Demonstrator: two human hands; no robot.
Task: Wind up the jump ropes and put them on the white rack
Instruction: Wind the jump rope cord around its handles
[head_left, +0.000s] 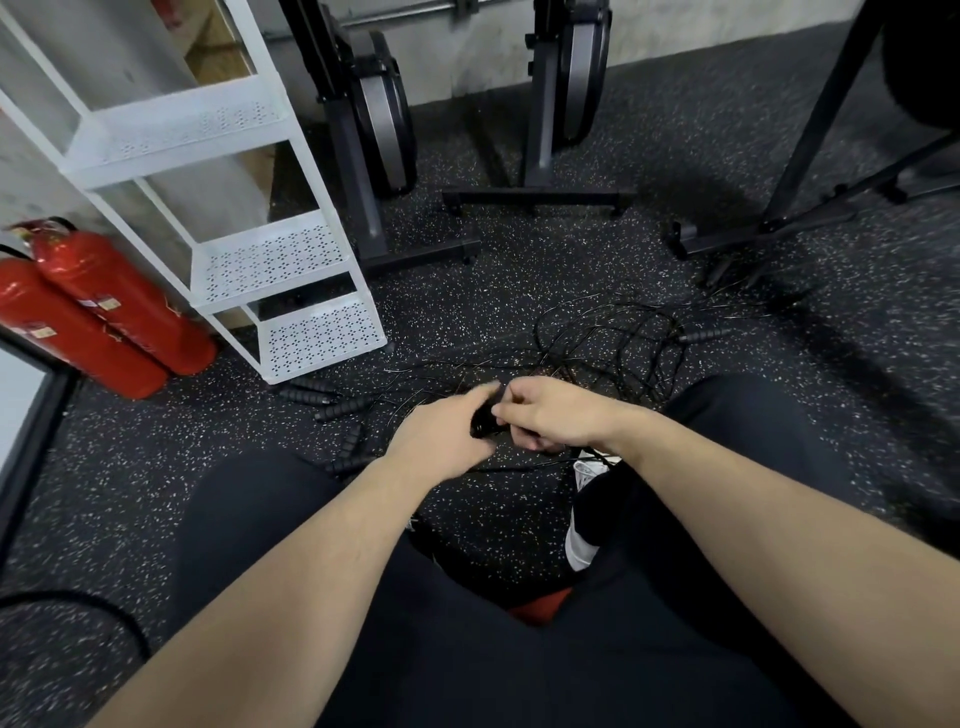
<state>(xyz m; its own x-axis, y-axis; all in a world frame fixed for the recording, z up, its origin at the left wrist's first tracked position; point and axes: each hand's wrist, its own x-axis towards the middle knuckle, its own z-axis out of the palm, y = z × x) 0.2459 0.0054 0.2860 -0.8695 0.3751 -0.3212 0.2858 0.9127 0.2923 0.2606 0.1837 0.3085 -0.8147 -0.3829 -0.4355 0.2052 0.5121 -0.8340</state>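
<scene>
- Head view: your left hand (441, 431) and right hand (550, 410) meet at frame centre, fingers curled round black jump-rope handles (485, 423).
- Thin jump ropes (597, 343) lie tangled on the floor just beyond; light, springy, snag-prone, so grip the handles.
- White rack (291, 260) stands upper left.

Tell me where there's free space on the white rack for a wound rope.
All three perforated shelves of the white rack look bare. The floor is crowded: tangled jump ropes ahead of both hands, loose handles by the rack's foot, fire extinguishers left.
</scene>
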